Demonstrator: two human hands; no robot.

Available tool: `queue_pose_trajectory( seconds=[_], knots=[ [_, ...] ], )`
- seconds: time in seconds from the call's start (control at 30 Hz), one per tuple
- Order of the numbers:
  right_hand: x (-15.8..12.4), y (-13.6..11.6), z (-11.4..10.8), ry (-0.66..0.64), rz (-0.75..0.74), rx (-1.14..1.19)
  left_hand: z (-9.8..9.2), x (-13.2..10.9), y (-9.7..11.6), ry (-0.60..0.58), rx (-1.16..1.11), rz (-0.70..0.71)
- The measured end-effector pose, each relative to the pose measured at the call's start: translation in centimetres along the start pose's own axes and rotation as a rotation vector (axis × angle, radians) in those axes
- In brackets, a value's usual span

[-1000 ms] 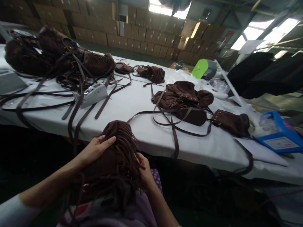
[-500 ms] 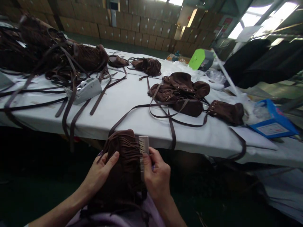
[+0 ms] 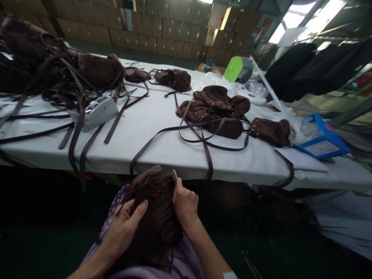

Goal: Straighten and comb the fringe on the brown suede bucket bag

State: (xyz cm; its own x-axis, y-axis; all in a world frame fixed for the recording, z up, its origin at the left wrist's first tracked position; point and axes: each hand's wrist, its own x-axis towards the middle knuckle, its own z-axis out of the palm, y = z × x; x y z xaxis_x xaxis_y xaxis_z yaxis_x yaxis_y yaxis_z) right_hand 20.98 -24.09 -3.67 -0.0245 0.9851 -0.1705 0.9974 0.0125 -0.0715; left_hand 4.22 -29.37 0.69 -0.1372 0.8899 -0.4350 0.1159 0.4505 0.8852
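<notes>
A brown fringed suede bag [image 3: 157, 201] lies on my lap below the table's front edge. My left hand [image 3: 124, 228] rests on its left side, fingers stretched flat over the fringe. My right hand [image 3: 183, 201] is closed round a small grey comb [image 3: 174, 175], whose tip shows above my fingers against the fringe at the bag's upper right. A long brown strap [image 3: 145, 147] runs from the bag up onto the table.
A white-covered table [image 3: 162, 131] carries several brown fringed bags [image 3: 215, 108], loose brown straps [image 3: 78, 135] hanging over its edge, a grey tool [image 3: 94, 112], a green-lidded box [image 3: 236, 69] and a blue tray [image 3: 322, 139]. Stacked cartons [image 3: 162, 35] line the back wall.
My right hand brought the comb up into view beside the fringe, then lowered it into the fringe so only its tip shows. My left hand slid down the bag.
</notes>
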Motion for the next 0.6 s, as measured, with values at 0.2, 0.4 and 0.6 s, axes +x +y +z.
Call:
queue_pose_trajectory(
  seconds=[0.2,0.4,0.6],
  knots=[
    [0.7,4.5,3.3,0.003,0.188,0.233,-0.1,0.6,-1.0,-0.155,-0.138,-0.065],
    [-0.6,9.7,1.6,-0.005,0.341,0.532,-0.8,1.7,-1.3,-0.099,-0.115,-0.092],
    [-2.3,0.4,-4.3,0.189,-0.216,0.961,1.4,2.2,0.4,-0.201,-0.064,-0.001]
  ],
)
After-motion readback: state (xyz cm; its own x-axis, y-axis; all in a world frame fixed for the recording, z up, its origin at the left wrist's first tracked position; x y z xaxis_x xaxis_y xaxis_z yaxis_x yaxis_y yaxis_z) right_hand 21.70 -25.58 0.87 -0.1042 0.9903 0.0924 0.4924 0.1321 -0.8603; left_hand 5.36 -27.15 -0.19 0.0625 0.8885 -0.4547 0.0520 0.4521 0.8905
